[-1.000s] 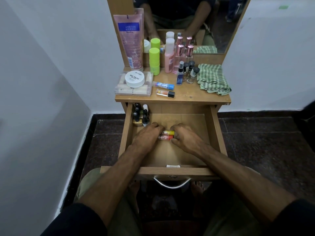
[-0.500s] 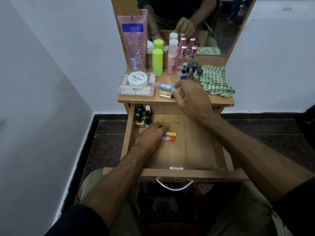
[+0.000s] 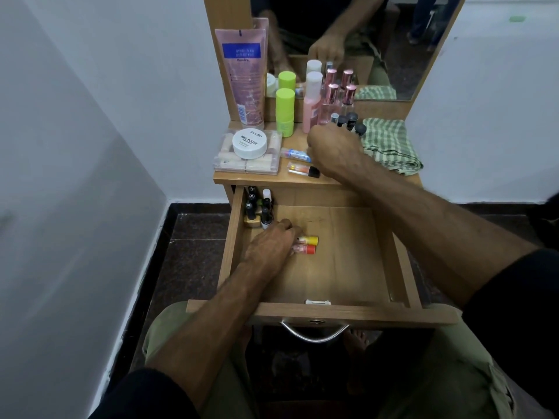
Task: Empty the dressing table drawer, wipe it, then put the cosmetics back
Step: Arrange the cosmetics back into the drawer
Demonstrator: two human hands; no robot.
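The light-brown wooden drawer stands pulled out below the wooden surface of the dressing table. In its far left corner a cluster of small dark-capped nail polish bottles stands upright. The left hand lies low inside the drawer, knuckles up, with its fingers bent down over the near ends of two small tubes lying side by side on the drawer floor, one with a yellow cap and one with an orange cap; whether it really grips them I cannot tell from here.

The right hand is up on the surface, back towards me, just in front of a group of small black-capped bottles. Its fingers are hidden behind it, so I cannot say whether they are apart or holding anything.

Just left of that hand lie a small blue-labelled tube and a clear orange tube with a black cap. Further left sits a clear plastic box with a round white nail polish jar on top. Along the back stand a tall pink tube, a lime-green stick, a pink bottle with a white cap and pink-capped clear bottles, near the mirror. A folded green checked cloth lies on the right of the surface.
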